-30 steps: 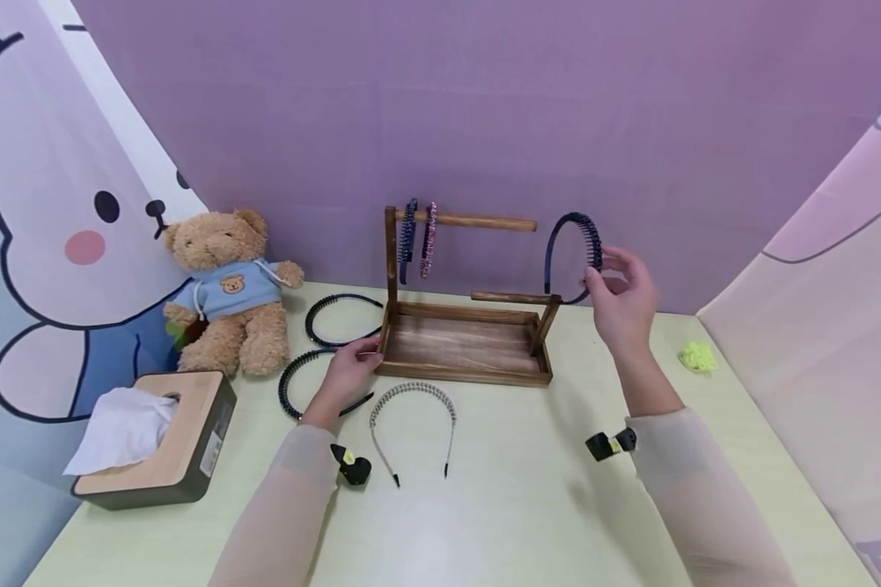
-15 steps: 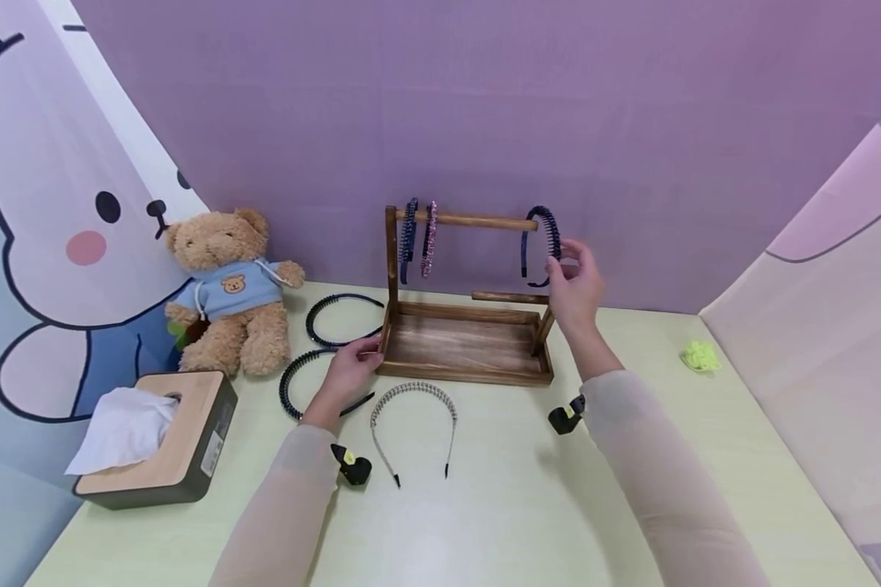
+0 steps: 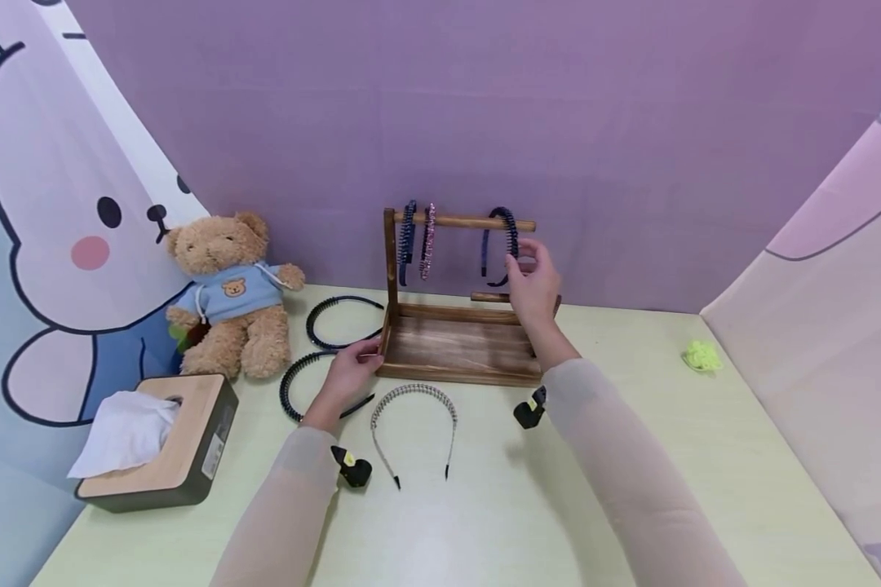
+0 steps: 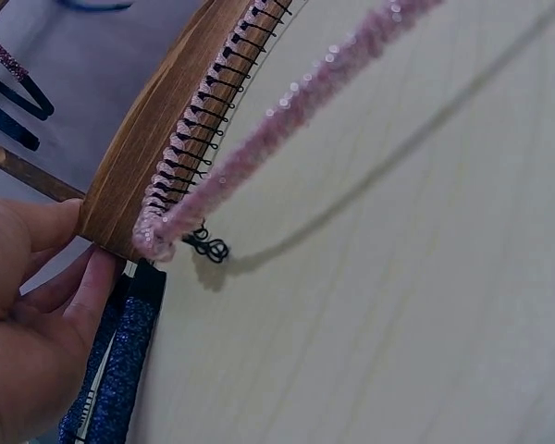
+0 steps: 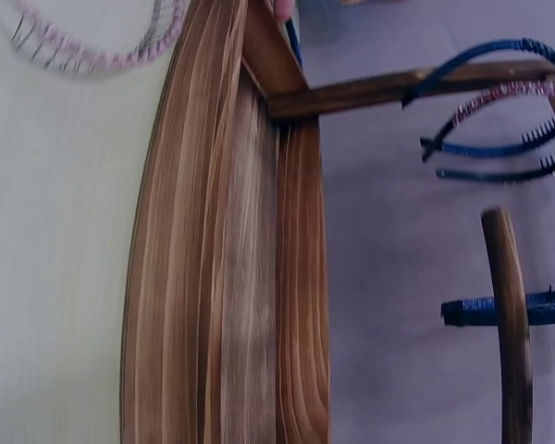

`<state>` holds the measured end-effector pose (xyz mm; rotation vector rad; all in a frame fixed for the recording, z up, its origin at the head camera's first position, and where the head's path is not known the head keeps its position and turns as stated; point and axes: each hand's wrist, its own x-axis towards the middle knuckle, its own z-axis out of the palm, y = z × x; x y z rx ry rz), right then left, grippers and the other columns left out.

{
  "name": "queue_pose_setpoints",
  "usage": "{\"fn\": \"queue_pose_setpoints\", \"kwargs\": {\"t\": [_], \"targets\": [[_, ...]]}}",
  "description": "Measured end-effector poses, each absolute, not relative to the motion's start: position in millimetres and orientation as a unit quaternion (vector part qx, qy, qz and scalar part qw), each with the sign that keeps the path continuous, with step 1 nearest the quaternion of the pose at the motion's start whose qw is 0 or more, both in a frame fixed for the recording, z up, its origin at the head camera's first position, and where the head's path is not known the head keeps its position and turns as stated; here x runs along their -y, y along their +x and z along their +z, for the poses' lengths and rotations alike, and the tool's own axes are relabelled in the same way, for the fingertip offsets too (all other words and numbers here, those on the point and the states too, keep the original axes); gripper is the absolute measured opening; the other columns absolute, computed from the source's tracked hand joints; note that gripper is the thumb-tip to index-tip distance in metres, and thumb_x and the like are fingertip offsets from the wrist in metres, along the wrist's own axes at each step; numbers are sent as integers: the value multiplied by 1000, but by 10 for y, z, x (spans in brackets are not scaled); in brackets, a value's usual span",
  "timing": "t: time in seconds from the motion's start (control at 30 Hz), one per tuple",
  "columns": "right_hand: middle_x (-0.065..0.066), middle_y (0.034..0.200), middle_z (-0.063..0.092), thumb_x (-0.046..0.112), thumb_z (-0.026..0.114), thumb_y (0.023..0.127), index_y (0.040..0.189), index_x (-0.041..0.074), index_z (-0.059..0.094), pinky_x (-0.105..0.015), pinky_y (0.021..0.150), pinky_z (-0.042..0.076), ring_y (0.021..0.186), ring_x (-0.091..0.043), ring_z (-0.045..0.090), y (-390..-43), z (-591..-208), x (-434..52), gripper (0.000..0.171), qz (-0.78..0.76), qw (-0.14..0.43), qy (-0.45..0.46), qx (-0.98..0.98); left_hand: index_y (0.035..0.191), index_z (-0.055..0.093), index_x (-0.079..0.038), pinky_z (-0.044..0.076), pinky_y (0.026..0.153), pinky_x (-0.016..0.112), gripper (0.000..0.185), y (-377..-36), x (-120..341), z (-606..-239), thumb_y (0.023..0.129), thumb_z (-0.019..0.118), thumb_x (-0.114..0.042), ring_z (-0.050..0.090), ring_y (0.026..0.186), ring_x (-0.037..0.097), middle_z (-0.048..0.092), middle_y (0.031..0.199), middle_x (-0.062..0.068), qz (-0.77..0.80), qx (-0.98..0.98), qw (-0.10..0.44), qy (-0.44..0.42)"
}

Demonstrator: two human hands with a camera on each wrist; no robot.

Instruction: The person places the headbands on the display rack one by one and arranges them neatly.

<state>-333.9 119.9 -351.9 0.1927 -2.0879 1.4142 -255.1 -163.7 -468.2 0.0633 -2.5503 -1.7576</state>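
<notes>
Nearest us on the pale green surface (image 3: 484, 522) lies a beaded silver headband (image 3: 413, 393), its two ends pointing toward us, with open room in front of it and to its right. Just beyond it our left hand (image 3: 348, 371) rests at the front left corner of the dark wooden rack with a tray base (image 3: 458, 346); the fingers (image 4: 51, 227) lie relaxed and lightly spread against the tray's edge, pinching nothing. Under that hand lies a black toothed headband (image 3: 294, 381), and just behind it another black headband (image 3: 338, 306). At the surface's near left edge stands a wood-topped tissue box (image 3: 169, 444), and behind it a brown teddy bear in a blue hoodie (image 3: 227, 293).

Farther back, our right hand (image 3: 532, 285) is raised at the rack's right end, its fingers (image 3: 521, 261) pinching a dark blue toothed headband (image 3: 501, 232) that now hangs over the round wooden top bar (image 3: 462, 221), right of its middle. Near the bar's left post hang a dark blue headband (image 3: 407, 236) and a pink glittery headband (image 3: 428, 240), close together, with a bare stretch of bar between them and the held one. Far right, well apart, sits a small yellow-green scrunchie (image 3: 699, 355) near the surface's edge.
</notes>
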Motion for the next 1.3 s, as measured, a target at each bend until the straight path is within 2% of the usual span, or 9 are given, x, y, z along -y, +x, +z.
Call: {"fn": "queue_pose_setpoints", "kwargs": {"t": [0.33, 0.67, 1.3], "targets": [[3, 99, 58, 14, 64, 85, 111, 18, 54, -27, 65, 50, 81, -12, 58, -3354, -3485, -798, 28, 571, 255, 87, 776, 124, 53, -4, 43, 85, 36, 37, -2544, 1637, -4689, 88, 58, -8, 52, 102, 27, 56, 115, 16, -566, 824, 25, 17], [1, 96, 58, 14, 66, 83, 110, 16, 55, -24, 65, 49, 80, -11, 58, -3331, -3440, -463, 29, 576, 243, 97, 774, 125, 52, -4, 43, 85, 36, 37, -2538, 1640, -4692, 88, 57, -8, 52, 102, 27, 56, 116, 15, -573, 819, 22, 18], [-3, 98, 58, 14, 66, 83, 111, 12, 54, -24, 68, 49, 81, -13, 58, -3314, -3432, -337, 30, 603, 233, 113, 754, 123, 53, -2, 43, 86, 37, 36, -2531, 1638, -4684, 88, 57, -6, 52, 102, 28, 56, 115, 17, -571, 820, 27, 8]]}}
